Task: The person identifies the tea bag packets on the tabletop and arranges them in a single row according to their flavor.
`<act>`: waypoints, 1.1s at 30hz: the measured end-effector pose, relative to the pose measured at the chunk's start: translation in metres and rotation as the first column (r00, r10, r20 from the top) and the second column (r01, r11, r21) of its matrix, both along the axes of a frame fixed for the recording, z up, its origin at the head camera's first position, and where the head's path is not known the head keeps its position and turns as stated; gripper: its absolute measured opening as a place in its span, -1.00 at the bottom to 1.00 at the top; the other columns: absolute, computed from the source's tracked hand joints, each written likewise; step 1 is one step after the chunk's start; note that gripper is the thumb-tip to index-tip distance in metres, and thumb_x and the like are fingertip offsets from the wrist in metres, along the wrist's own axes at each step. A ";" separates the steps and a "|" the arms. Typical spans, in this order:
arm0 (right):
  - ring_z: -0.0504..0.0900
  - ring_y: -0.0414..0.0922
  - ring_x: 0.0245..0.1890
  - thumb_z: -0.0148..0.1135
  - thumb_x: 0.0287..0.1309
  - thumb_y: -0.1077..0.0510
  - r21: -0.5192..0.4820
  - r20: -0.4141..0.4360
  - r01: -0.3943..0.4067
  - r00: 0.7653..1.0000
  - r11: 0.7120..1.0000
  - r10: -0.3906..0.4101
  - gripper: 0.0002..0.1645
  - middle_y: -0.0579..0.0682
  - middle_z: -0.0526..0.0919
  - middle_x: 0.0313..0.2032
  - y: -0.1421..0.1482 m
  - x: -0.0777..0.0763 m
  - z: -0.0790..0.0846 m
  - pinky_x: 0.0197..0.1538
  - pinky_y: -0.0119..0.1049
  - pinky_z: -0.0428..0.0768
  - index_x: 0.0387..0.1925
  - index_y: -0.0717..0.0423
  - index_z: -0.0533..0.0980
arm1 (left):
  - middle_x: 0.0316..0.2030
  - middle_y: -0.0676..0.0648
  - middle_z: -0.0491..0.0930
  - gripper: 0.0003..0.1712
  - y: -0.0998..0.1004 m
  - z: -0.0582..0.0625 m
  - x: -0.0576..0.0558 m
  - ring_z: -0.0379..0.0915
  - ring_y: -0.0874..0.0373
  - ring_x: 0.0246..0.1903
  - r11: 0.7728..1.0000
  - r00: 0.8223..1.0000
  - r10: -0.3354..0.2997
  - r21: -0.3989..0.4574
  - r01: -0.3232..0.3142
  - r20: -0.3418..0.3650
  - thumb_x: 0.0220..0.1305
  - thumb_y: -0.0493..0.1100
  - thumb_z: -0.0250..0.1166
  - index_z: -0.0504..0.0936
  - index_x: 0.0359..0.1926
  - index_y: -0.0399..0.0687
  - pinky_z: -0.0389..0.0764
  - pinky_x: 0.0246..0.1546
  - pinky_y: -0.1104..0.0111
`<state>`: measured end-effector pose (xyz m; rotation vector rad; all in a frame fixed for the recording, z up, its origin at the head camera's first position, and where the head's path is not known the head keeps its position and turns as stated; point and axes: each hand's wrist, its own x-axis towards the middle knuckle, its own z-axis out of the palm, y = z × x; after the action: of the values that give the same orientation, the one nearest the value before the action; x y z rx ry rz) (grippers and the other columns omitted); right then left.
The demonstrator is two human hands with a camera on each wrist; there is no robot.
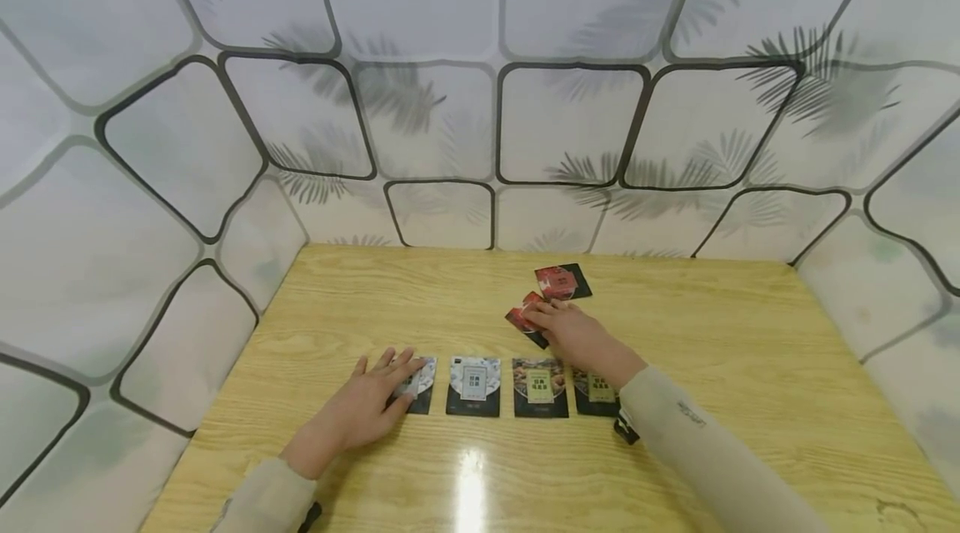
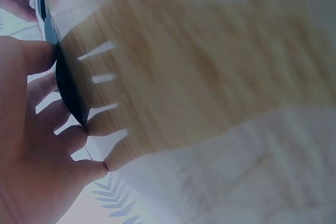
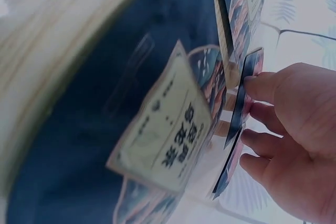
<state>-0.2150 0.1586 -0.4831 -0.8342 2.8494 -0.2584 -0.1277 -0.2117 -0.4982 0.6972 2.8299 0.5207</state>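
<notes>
My left hand (image 1: 370,401) rests with spread fingers on a flat packet (image 1: 424,390) at the left end of a row, partly covering it. In the left wrist view the fingertips lie along the dark packet (image 2: 68,85). My right hand (image 1: 576,335) reaches over the row, its fingertips on a tilted red and black packet (image 1: 517,318). The right wrist view shows thumb and fingers touching this packet's surface (image 3: 241,100). Just behind it lies another red and black packet (image 1: 564,281), askew. Part of the right-end packet (image 1: 596,391) is hidden under my right forearm.
Between the row's end packets lie a white and black packet (image 1: 473,387) and one with a yellow-green label (image 1: 540,387). All rest on a wood-grain table (image 1: 390,300). A patterned wall (image 1: 435,125) encloses its back and sides.
</notes>
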 end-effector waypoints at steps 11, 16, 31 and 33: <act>0.31 0.36 0.53 0.19 0.53 0.21 -0.056 0.000 -0.022 1.000 0.998 0.022 -0.40 0.34 0.33 0.53 0.013 -0.006 -0.002 0.41 0.28 0.48 0.51 0.16 0.40 | 0.61 -0.20 0.21 -0.38 0.000 0.000 0.000 0.09 -0.33 0.59 1.000 1.000 -0.008 0.004 0.008 0.009 0.63 -0.01 0.11 0.32 0.61 0.08 0.01 0.50 -0.47; 0.16 0.38 0.59 0.15 0.57 0.13 -0.128 0.104 0.021 0.995 0.992 -0.007 -0.35 0.35 0.27 0.56 0.021 -0.014 -0.006 0.49 0.34 0.35 0.57 0.14 0.31 | 0.61 -0.18 0.20 -0.38 0.000 -0.001 -0.001 0.09 -0.32 0.60 1.000 1.000 -0.006 0.002 0.006 0.010 0.64 0.01 0.11 0.32 0.61 0.09 0.00 0.51 -0.46; 0.03 0.43 0.62 0.17 0.54 0.10 -0.095 0.125 0.072 0.990 0.993 -0.060 -0.25 0.35 0.17 0.60 0.030 -0.013 0.004 0.54 0.47 0.13 0.63 0.13 0.21 | 0.61 -0.20 0.21 -0.38 0.000 -0.001 0.000 0.09 -0.32 0.59 1.000 1.000 -0.005 0.004 0.005 0.003 0.63 0.00 0.12 0.32 0.61 0.08 0.00 0.51 -0.46; -0.01 0.45 0.62 0.11 0.54 0.19 -0.091 0.129 0.026 0.992 0.996 -0.015 -0.27 0.33 0.12 0.62 0.027 -0.015 0.003 0.55 0.48 0.06 0.64 0.09 0.20 | 0.60 -0.21 0.22 -0.38 0.000 -0.001 0.000 0.10 -0.34 0.59 1.000 1.000 -0.005 0.009 0.005 -0.002 0.62 -0.01 0.13 0.33 0.60 0.08 0.01 0.50 -0.47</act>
<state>-0.2296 0.1854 -0.4799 -0.7753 2.7456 -0.4328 -0.1276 -0.2119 -0.4990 0.7060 2.8286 0.5326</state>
